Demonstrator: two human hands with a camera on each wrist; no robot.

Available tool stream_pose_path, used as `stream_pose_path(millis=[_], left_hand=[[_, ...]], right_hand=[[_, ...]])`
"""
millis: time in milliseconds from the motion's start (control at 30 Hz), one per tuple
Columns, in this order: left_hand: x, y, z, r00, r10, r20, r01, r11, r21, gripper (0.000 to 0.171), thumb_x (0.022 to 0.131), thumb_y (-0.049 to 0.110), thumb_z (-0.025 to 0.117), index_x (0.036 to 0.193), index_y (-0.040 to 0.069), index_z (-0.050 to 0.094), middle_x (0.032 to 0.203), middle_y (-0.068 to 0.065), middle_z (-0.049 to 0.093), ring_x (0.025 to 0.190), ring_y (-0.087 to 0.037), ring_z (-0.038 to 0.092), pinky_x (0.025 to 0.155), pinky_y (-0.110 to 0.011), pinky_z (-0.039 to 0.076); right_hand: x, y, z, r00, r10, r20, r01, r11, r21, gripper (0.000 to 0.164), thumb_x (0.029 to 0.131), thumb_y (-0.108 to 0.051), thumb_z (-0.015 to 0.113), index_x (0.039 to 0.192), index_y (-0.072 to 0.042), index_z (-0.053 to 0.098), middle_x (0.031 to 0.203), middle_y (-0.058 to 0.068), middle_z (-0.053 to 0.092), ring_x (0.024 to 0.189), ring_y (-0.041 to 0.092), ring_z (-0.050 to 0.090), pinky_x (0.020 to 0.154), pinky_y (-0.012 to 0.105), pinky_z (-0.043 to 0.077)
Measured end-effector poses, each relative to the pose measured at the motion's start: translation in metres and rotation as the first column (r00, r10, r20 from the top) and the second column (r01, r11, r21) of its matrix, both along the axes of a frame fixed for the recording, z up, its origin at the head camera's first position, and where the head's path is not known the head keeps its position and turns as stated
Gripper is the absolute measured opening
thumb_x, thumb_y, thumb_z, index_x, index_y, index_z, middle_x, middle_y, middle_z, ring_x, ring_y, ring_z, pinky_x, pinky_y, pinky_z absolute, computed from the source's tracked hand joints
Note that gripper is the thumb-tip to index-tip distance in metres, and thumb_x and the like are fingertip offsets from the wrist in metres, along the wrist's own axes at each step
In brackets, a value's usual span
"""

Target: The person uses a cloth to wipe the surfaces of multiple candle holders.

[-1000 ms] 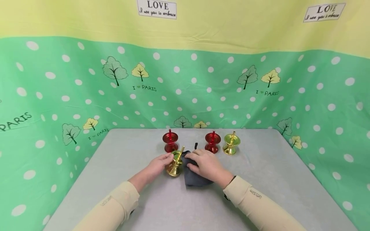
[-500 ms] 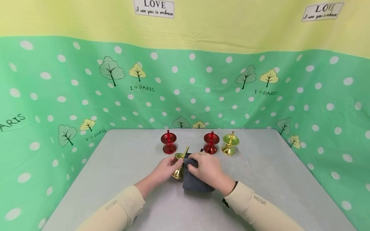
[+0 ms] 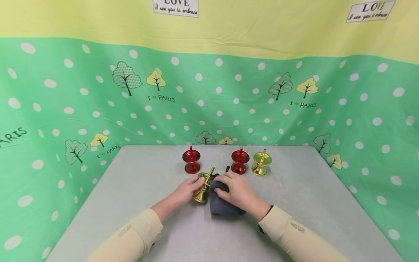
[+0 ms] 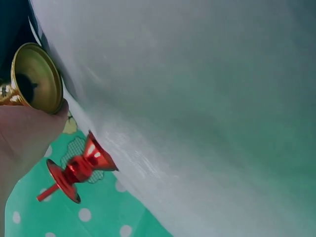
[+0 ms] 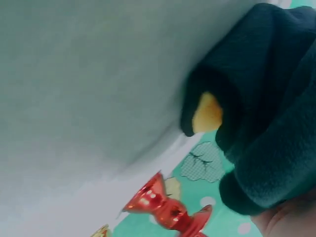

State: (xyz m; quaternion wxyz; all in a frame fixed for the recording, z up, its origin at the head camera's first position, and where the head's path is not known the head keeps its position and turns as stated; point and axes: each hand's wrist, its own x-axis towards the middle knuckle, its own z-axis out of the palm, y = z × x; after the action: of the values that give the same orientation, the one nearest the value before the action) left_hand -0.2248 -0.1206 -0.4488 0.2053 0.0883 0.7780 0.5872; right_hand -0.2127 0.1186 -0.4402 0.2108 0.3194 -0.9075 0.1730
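My left hand [image 3: 187, 190] grips a gold candle holder [image 3: 200, 198] by its dish. The holder tilts, and a thin gold stem [image 3: 209, 175] slants up to the right. In the left wrist view its flared base [image 4: 47, 81] faces the camera. Just right of it, my right hand [image 3: 238, 191] grips a dark grey cloth [image 3: 224, 207] with a small black loop. The cloth lies bunched beneath that hand, close beside the candle holder; I cannot tell whether they touch. A yellowish patch [image 5: 207, 114] shows in a cloth fold, too unclear to identify.
Behind my hands two red candle holders stand upright, one at left [image 3: 191, 162] and one at right [image 3: 240, 162]. Another gold candle holder [image 3: 261, 162] stands beside the right one. The grey table [image 3: 147, 160] ends at a green dotted curtain [image 3: 222, 109].
My left hand has moved right with the gold candle holder, bringing it against or close to the cloth. Over the last half second its thumb has shifted slightly. The right hand still grips the cloth.
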Motion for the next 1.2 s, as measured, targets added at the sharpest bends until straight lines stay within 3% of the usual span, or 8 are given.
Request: stream_pose_path(millis=[167,333,433,667,833,967,1067,1200], left_hand=[[-0.002,-0.002,0.000,0.998,0.062,0.027,-0.062,0.998,-0.022,0.056,0.114,0.047,0.045,0.148,0.005,0.059,0.134,-0.010,0.067,0.127,-0.020,0.057,0.113,-0.042,0.043],[-0.001,0.005,0.006,0.991,0.125,-0.043,-0.128,0.989,-0.072,0.061,0.112,0.058,0.044,0.143,0.010,0.065,0.136,-0.009,0.068,0.130,-0.024,0.059,0.115,-0.051,0.046],[0.000,0.013,0.016,0.988,0.132,-0.082,-0.135,0.990,-0.038,0.062,0.109,0.056,0.054,0.147,0.008,0.061,0.139,-0.011,0.069,0.129,-0.025,0.063,0.111,-0.050,0.051],[0.011,0.027,0.037,0.970,0.242,0.024,-0.242,0.956,0.168,0.060,0.097,0.022,0.079,0.144,-0.008,0.056,0.134,-0.024,0.071,0.107,-0.020,0.074,0.098,-0.043,0.061],[0.018,0.034,0.041,0.937,0.342,0.070,-0.349,0.913,0.211,0.047,0.096,0.024,0.079,0.131,-0.005,0.066,0.115,-0.013,0.078,0.089,-0.010,0.072,0.088,-0.037,0.060],[0.020,0.034,0.045,0.940,0.332,0.076,-0.340,0.899,0.275,0.040,0.098,0.021,0.077,0.127,-0.003,0.067,0.101,-0.002,0.081,0.084,-0.006,0.072,0.082,-0.029,0.058],[0.025,0.033,0.051,0.955,0.282,0.090,-0.295,0.884,0.363,0.037,0.100,0.016,0.073,0.128,-0.006,0.064,0.097,0.003,0.079,0.085,-0.005,0.073,0.083,-0.026,0.059],[0.029,0.031,0.056,0.964,0.230,0.129,-0.264,0.851,0.453,0.035,0.103,0.013,0.067,0.130,-0.009,0.061,0.099,0.005,0.077,0.087,-0.005,0.074,0.087,-0.025,0.059]], right_hand=[[-0.007,0.000,-0.003,0.998,0.001,-0.064,0.002,0.999,0.042,0.030,0.091,-0.035,0.085,0.118,-0.022,0.079,0.103,-0.003,0.078,0.091,0.015,0.074,0.078,0.036,0.062],[-0.014,-0.001,0.002,0.994,-0.052,-0.094,0.053,0.999,0.009,0.028,0.094,-0.033,0.082,0.118,-0.020,0.079,0.103,-0.001,0.081,0.090,0.018,0.076,0.077,0.040,0.062],[-0.017,0.002,0.013,0.991,-0.125,-0.040,0.122,0.989,-0.081,0.025,0.095,-0.031,0.080,0.117,-0.019,0.079,0.102,0.002,0.081,0.088,0.022,0.077,0.074,0.044,0.062],[-0.013,0.007,0.034,0.974,-0.176,0.144,0.205,0.954,-0.218,0.028,0.100,-0.031,0.076,0.123,-0.016,0.077,0.119,0.010,0.079,0.104,0.028,0.077,0.086,0.048,0.063],[-0.006,0.005,0.036,0.989,-0.102,-0.104,0.068,0.954,-0.293,0.036,0.092,-0.026,0.086,0.125,-0.014,0.076,0.118,0.009,0.079,0.107,0.029,0.075,0.091,0.048,0.062],[-0.004,0.004,0.038,0.932,-0.033,-0.360,-0.078,0.954,-0.288,0.045,0.084,-0.020,0.093,0.125,-0.013,0.076,0.113,0.011,0.077,0.101,0.030,0.074,0.089,0.048,0.062],[-0.004,0.006,0.041,0.914,-0.026,-0.405,-0.108,0.947,-0.304,0.045,0.083,-0.020,0.093,0.125,-0.014,0.077,0.112,0.012,0.077,0.100,0.031,0.073,0.088,0.048,0.062],[-0.005,0.010,0.045,0.923,-0.043,-0.384,-0.097,0.936,-0.338,0.043,0.084,-0.018,0.093,0.123,-0.013,0.077,0.112,0.012,0.078,0.101,0.031,0.074,0.089,0.048,0.062]])
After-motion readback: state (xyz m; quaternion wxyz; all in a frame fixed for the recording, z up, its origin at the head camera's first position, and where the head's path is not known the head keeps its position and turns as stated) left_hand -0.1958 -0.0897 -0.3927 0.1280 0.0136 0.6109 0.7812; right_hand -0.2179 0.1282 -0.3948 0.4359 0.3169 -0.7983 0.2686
